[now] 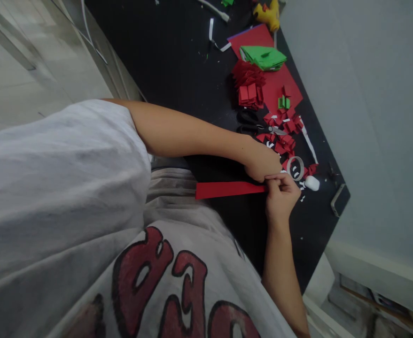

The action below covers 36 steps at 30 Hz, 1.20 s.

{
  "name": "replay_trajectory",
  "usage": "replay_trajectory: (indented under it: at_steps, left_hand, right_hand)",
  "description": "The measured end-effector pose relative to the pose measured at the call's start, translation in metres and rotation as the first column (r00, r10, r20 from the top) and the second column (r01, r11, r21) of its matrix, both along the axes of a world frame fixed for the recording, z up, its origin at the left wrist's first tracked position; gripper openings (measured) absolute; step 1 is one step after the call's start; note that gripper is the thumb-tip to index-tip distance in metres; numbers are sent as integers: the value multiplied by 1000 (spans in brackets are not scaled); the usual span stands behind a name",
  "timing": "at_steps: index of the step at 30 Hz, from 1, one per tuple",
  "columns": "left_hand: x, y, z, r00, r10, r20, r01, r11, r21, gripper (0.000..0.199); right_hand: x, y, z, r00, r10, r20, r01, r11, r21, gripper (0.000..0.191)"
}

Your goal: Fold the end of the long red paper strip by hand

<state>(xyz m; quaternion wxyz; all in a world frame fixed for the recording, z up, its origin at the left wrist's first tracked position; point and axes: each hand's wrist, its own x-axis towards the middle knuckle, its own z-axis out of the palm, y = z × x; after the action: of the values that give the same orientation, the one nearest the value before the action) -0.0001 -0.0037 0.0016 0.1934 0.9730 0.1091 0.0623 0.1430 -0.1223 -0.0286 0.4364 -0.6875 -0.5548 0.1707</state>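
A long red paper strip point(227, 189) stretches out toward my body, its far end at my hands. My right hand point(283, 195) pinches that end with thumb and fingertips. My left hand point(264, 162) is curled closed against the same end, touching the right fingertips; its palm side is hidden. Just beyond the hands lie a roll of tape point(295, 168) and a small white rounded case point(312, 183). Folded red paper pieces point(286, 143) lie beside my left hand, with black-handled scissors point(257, 126) among them.
On the black table point(178, 61) are a stack of folded red paper point(249, 91), folded green paper point(262, 57), a red sheet point(280, 89), a yellow glue gun point(268, 15) and a white cable point(215, 9). A phone point(340, 200) rests at the table edge near the wall point(375, 117).
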Motion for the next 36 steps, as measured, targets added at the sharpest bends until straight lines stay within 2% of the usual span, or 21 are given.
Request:
replay_trajectory:
  at_steps: [4, 18, 29, 36]
  left_hand:
    - [-2, -1, 3, 998, -28, -53, 31, 998, 57, 23]
    - [1, 1, -1, 1000, -2, 3, 2, 1000, 5, 18]
    - [0, 0, 2, 999, -22, -43, 24, 999, 43, 22]
    - [0, 0, 1, 999, -15, -34, 15, 1000, 13, 22]
  right_hand:
    - [0, 0, 0, 1000, -5, 15, 5, 1000, 1, 9]
    - [1, 0, 0, 1000, 6, 18, -5, 1000, -11, 11]
    - [0, 0, 1, 1000, 1, 28, 0, 1000, -15, 11]
    - [1, 0, 1, 1000, 2, 24, -2, 1000, -6, 10]
